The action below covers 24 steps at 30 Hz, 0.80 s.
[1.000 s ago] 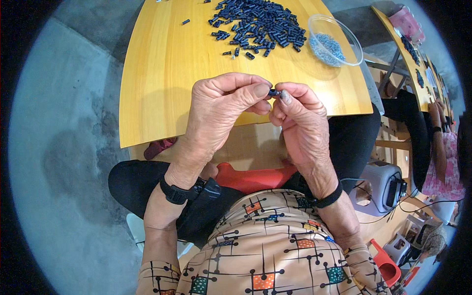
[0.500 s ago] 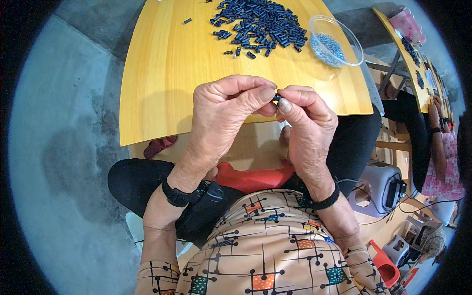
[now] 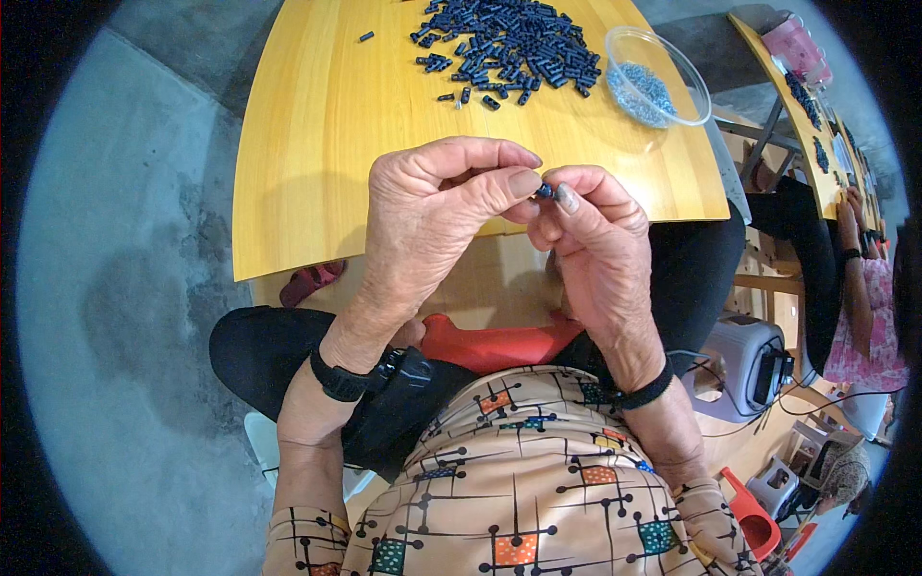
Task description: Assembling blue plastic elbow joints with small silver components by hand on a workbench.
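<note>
The small black piece [image 3: 545, 190] is up in the air between my two hands, above the near edge of the table, with only a bit of it peeking out between my fingertips. My left hand [image 3: 423, 206] has it pinched between thumb and bent forefinger, the tips closed right down on it. My right hand [image 3: 605, 245] meets it from the other side, thumb and forefinger also closed on it, the other fingers curled in toward the palm. What my fingertips cover, I cannot tell.

Past my hands lies the yellow wooden table [image 3: 317, 163]. A heap of black pieces [image 3: 519, 48] is spread over its far part, a few of them loose along the near fringe, and one stray piece [image 3: 366, 36] lies apart to the left. Just right of the heap stands a clear round tub [image 3: 684, 82], with many tiny shiny bits [image 3: 639, 91] in it.

I wear a black band on each wrist and a patterned tan shirt [image 3: 519, 480]. A red seat [image 3: 499, 348] shows between my legs. Off to the right are a grey stool [image 3: 735, 379] and another person's arm [image 3: 855, 288], at a second table [image 3: 768, 62].
</note>
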Motion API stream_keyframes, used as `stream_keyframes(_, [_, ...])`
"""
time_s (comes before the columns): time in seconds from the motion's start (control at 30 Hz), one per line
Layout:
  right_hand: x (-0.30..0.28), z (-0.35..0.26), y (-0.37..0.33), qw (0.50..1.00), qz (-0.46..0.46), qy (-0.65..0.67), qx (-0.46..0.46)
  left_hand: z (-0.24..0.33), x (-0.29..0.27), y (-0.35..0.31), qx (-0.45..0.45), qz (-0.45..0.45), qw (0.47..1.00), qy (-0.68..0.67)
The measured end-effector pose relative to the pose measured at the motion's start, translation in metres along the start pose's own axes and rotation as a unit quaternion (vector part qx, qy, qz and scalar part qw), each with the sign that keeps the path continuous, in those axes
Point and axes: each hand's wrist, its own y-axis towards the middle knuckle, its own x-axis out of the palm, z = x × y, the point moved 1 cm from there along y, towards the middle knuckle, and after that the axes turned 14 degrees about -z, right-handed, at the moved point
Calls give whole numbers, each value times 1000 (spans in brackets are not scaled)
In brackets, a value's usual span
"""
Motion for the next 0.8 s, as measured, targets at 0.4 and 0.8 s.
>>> stream_keyframes(0.4, [-1, 0, 4, 998, -44, 34, 41, 10, 0, -3, 15, -34, 998, 46])
stream_keyframes(0.8, [8, -6, 21, 995, -73, -35, 66, -4, -19, 1, -5, 4, 997, -72])
